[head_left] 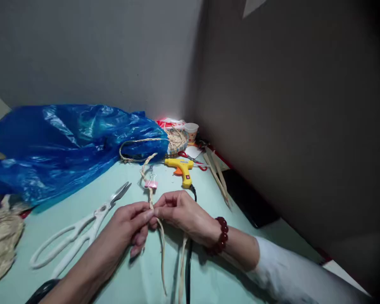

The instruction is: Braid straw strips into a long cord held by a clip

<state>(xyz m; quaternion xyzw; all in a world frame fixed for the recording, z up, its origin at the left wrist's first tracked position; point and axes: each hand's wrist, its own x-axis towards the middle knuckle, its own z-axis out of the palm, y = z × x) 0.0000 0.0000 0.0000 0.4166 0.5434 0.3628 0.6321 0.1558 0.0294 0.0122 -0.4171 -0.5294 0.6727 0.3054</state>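
My left hand [129, 223] and my right hand [180, 213] meet at the middle of the pale green table [120, 278], both pinching a braided straw cord [151, 202]. The braid runs away from me past a pink binder clip [151, 183] toward the blue bag. Loose straw strands [162, 253] hang down from my fingers toward the near edge. A dark red bead bracelet [222, 234] sits on my right wrist.
White scissors [79, 228] lie left of my hands. A yellow glue gun [183, 167] with a black cable [188, 270] lies beyond them. A large blue plastic bag [60, 143] fills the back left, straw bundles [0, 245] the far left. Flat wooden strips [218, 175], a paper cup [191, 131] and a wall stand right.
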